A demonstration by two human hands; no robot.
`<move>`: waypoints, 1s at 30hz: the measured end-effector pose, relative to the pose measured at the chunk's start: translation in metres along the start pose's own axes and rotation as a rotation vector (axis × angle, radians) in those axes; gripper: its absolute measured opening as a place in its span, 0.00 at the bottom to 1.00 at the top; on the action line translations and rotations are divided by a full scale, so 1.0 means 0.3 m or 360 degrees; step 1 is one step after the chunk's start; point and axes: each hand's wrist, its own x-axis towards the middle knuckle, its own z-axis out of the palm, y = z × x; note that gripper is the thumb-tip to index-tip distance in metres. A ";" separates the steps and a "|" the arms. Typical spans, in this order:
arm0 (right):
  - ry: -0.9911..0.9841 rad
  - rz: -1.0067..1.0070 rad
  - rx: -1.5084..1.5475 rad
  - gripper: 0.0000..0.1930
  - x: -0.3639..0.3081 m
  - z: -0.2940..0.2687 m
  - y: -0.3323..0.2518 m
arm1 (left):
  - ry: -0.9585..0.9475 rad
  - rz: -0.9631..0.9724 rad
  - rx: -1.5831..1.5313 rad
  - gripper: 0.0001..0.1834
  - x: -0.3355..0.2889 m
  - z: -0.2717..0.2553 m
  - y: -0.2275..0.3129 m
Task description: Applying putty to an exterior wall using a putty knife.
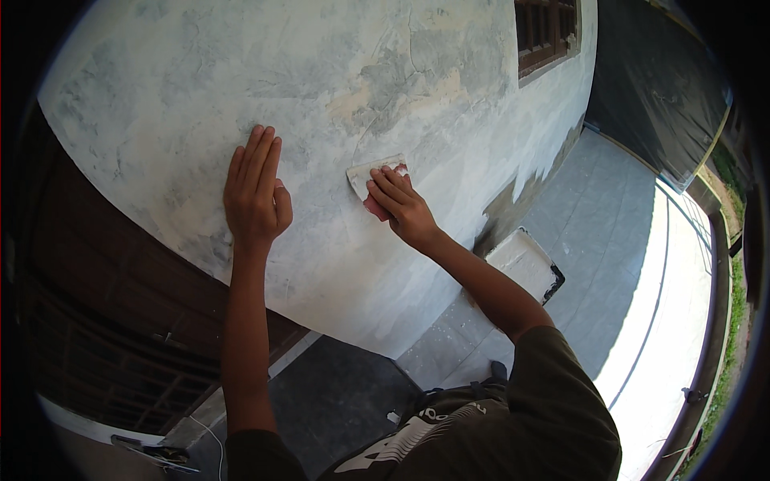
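Observation:
My left hand (257, 192) rests on the patchy white and grey wall (313, 264), palm toward it, fingers stretched upward. It holds nothing. To its right, my right hand (409, 208) grips a putty scraper (361, 172) with a whitish, smeared blade and a reddish part showing beside the fingers. The blade lies against the wall with its wide edge up and left. My fingers hide much of the scraper's back.
On the grey tiled floor, a tray (521, 264) smeared with white stands close to the wall's foot. A brown window (548, 32) sits at upper right, a dark door (120, 272) at left. Dark sheeting (658, 88) hangs at the far right.

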 end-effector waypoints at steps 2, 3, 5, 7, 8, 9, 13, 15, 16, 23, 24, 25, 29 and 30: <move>-0.0284 0.0052 0.0120 0.27 -0.166 -0.002 0.010 | 0.0017 0.0000 -0.0017 0.30 0.001 -0.001 -0.007; -0.0366 0.0148 0.0242 0.17 -0.255 0.002 0.040 | 0.0021 0.0001 -0.0028 0.30 0.008 0.006 0.001; -0.0365 0.0208 0.0351 0.15 -0.294 -0.037 0.033 | 0.0030 -0.0005 -0.0020 0.30 -0.001 -0.003 -0.008; -0.0149 0.0120 0.0310 0.16 -0.207 -0.097 0.041 | 0.0036 -0.0003 -0.0008 0.30 -0.003 0.005 -0.011; 0.0005 0.0065 0.0274 0.16 -0.116 -0.145 0.046 | 0.0025 0.0011 0.0003 0.30 0.011 -0.005 -0.001; 0.0118 -0.0036 0.0235 0.17 -0.019 -0.181 0.052 | 0.0019 0.0010 0.0000 0.30 0.007 -0.006 0.000; 0.0400 -0.0338 0.0002 0.21 0.343 -0.272 0.096 | 0.0010 0.0012 -0.0022 0.30 0.003 -0.003 -0.004; 0.0462 -0.0415 -0.0039 0.21 0.444 -0.277 0.114 | 0.0002 0.0012 -0.0028 0.30 0.003 -0.004 -0.001; 0.0429 -0.0479 -0.0088 0.21 0.476 -0.270 0.125 | 0.0004 0.0006 -0.0033 0.30 0.004 -0.005 -0.002; 0.0344 -0.0349 -0.0076 0.23 0.433 -0.197 0.114 | 0.0012 0.0009 -0.0041 0.30 0.011 -0.008 -0.001; 0.0332 -0.0347 -0.0069 0.24 0.433 -0.201 0.119 | 0.0009 0.0010 -0.0037 0.30 0.010 -0.008 -0.001; 0.0336 -0.0347 -0.0066 0.24 0.427 -0.202 0.124 | 0.0003 0.0001 -0.0040 0.30 0.010 -0.009 0.001; 0.0263 -0.0321 -0.0022 0.24 0.381 -0.191 0.115 | -0.0019 -0.0003 -0.0023 0.30 0.004 -0.014 0.002; 0.0240 -0.0288 -0.0009 0.25 0.366 -0.187 0.115 | -0.0015 -0.0002 -0.0013 0.30 0.005 -0.014 0.006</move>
